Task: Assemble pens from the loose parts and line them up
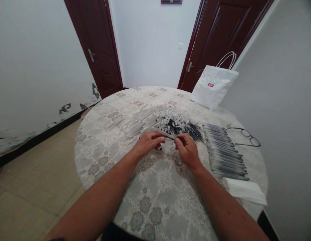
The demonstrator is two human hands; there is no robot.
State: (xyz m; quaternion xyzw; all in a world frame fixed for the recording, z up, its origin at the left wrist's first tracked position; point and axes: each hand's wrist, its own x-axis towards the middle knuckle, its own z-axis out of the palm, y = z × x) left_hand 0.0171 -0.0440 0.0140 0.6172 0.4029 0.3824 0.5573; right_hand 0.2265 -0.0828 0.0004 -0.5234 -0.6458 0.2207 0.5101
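A slim, translucent pen [168,135] slants between my two hands over the near side of the pile. My right hand [187,149] pinches its near end between thumb and fingers. Curled just under the other part of it is my left hand [150,142], its thumb and index finger closed against the pen. A small dark piece shows below the left fingers; I cannot tell whether it is held. Just beyond the hands lie a heap of clear white pen barrels [141,122] and a cluster of dark, thin pen refills [193,130] with white parts.
On the right, a row of pens [225,152] lies side by side, with eyeglasses [248,137] beyond and a folded white sheet [244,190] nearer. A white bag [213,85] stands at the far right of the round table, whose patterned tablecloth [145,204] covers it.
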